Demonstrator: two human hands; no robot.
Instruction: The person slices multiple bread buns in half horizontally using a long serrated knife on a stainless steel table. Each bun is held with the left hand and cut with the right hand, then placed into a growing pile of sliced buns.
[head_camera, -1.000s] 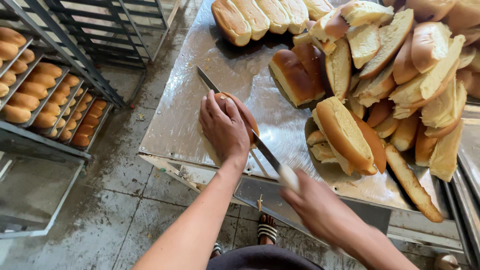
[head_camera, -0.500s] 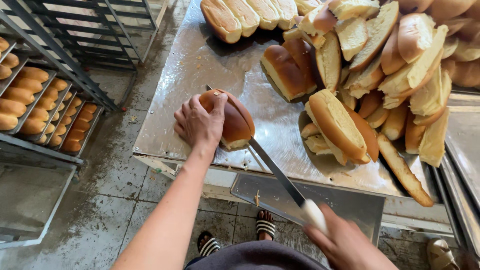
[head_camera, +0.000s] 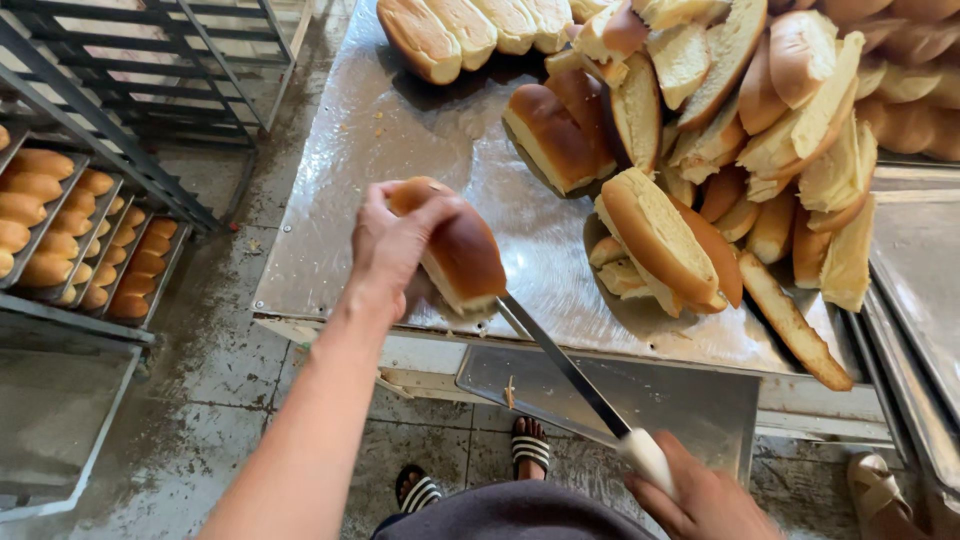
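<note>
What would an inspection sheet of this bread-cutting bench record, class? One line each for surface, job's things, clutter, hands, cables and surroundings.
Surface: shiny metal sheet table, smeared, a few crumbs.
Job's things: golden-brown oblong bread loaf, partly split; long steel knife with white handle, blade tip in the loaf.
Clutter: heap of sliced loaves on the table's right; row of whole loaves at the far edge.
Hands: left hand grips the loaf above the table; right hand holds the knife handle.
Cables: nothing seen.
Surroundings: metal rack with trays of small buns on the left; wet tiled floor; sandalled feet below.
</note>
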